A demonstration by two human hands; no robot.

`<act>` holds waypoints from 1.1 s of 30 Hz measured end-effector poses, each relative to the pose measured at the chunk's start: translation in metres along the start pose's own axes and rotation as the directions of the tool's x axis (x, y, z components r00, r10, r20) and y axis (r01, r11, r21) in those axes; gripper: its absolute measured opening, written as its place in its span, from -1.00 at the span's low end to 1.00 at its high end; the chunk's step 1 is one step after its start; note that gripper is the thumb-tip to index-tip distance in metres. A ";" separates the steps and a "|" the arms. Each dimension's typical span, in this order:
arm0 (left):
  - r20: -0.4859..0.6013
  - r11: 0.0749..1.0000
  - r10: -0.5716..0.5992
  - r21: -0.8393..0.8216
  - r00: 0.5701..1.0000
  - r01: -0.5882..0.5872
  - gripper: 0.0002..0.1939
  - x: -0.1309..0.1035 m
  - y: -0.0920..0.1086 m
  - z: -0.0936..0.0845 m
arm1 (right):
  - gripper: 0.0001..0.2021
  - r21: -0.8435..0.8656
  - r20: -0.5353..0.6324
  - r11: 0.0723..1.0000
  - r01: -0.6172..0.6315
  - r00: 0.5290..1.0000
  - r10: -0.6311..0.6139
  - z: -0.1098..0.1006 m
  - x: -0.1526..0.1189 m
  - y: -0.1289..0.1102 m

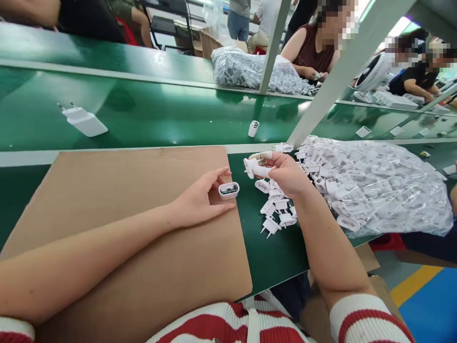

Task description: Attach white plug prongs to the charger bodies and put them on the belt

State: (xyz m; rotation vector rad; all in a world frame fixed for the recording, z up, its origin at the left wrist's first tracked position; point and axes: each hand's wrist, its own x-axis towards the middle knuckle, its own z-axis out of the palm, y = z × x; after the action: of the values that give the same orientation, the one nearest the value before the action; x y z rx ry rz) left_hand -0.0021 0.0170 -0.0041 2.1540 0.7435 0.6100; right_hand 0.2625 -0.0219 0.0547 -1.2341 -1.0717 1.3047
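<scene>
My left hand point(203, 197) rests at the right edge of the brown cardboard sheet point(143, 267), its fingers curved round a white charger housing point(229, 191) whose open end shows a dark interior. To the right, my right hand point(282, 171) pinches a white plug piece point(255, 168) with metal pins, above the green table. Finger covers show on its fingertips. Several loose white plug pieces point(280, 207) lie just below and beside that hand.
A clear bag of white plug pieces point(385, 186) lies on the right. One white charger point(85, 121) and a small housing point(253, 128) sit on the green belt point(160, 112). A grey post point(321, 100) rises beyond my right hand. People sit across the line.
</scene>
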 end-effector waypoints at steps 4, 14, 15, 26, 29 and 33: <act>-0.026 0.999 -0.037 -0.030 0.999 0.036 -0.53 0.004 -0.005 0.000 | -0.63 -0.217 0.046 0.975 0.056 0.998 -0.047 0.021 -0.015 0.000; -0.024 0.994 0.059 -0.088 0.998 -0.061 -0.69 0.009 -0.005 -0.001 | -0.94 -0.568 0.196 0.708 0.420 0.904 -0.380 0.044 -0.032 0.001; -0.025 0.994 0.055 -0.090 0.998 -0.057 -0.68 0.009 -0.005 -0.001 | -0.91 -0.626 0.199 0.642 0.443 0.887 -0.418 0.043 -0.030 0.003; -0.010 0.996 0.041 -0.072 0.999 -0.042 -0.67 0.009 -0.001 -0.002 | -0.87 -0.842 0.316 0.303 0.446 0.863 -0.395 0.055 -0.033 0.015; -0.007 0.997 0.048 -0.066 0.999 -0.048 -0.68 0.009 0.000 -0.003 | -0.84 -0.855 0.312 0.269 0.444 0.854 -0.416 0.059 -0.033 0.019; -0.022 0.996 0.054 -0.074 0.998 -0.055 -0.68 0.009 -0.001 -0.002 | -0.82 -0.890 0.289 0.200 0.410 0.846 -0.448 0.063 -0.033 0.020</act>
State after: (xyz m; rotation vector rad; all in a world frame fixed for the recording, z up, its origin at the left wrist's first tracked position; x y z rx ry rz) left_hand 0.0028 0.0247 -0.0024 2.1078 0.6639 0.6780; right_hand 0.1972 -0.0544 0.0436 -1.5388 -2.1274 0.0497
